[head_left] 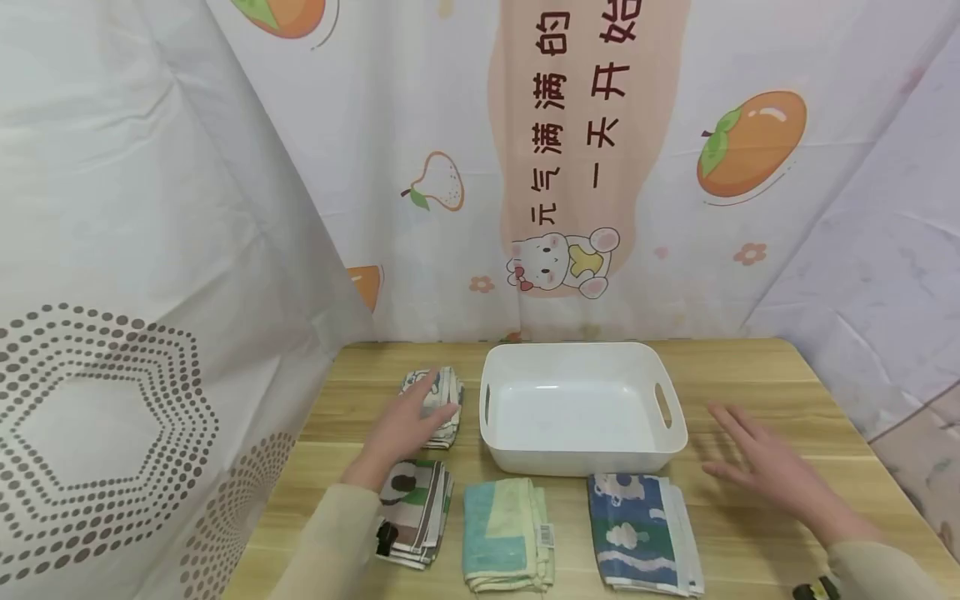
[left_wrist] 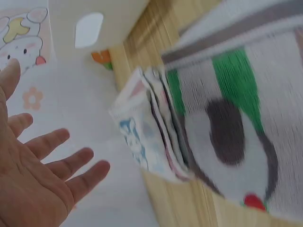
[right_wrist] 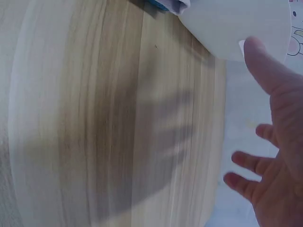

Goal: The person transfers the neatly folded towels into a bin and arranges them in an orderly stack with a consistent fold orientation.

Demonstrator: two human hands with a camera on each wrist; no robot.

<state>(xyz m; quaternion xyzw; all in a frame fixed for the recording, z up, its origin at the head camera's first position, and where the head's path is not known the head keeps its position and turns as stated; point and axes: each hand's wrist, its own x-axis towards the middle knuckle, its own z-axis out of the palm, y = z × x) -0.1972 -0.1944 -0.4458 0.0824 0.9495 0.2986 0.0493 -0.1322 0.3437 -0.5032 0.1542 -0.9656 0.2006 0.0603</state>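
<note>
At centre-left, the left hand [head_left: 405, 429], released with fingers spread, hovers by the white-and-blue cloth [head_left: 452, 400]; below lies the striped cloth [head_left: 433, 508], then rightward the yellow-and-teal cloth [head_left: 506, 533], white bin [head_left: 577, 463] and blue cloth [head_left: 637, 533]. The right hand [head_left: 772, 471], also released, hovers over the bench [head_left: 735, 367] at right. Folding looks done; all four cloths remain outside the bin. Their long axes run roughly up-frame; the bin's runs left-right.

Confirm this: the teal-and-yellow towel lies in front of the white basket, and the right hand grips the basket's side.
No: the right hand grips nothing; it is apart from the white basket, as the head view shows. The rest stands.
</note>
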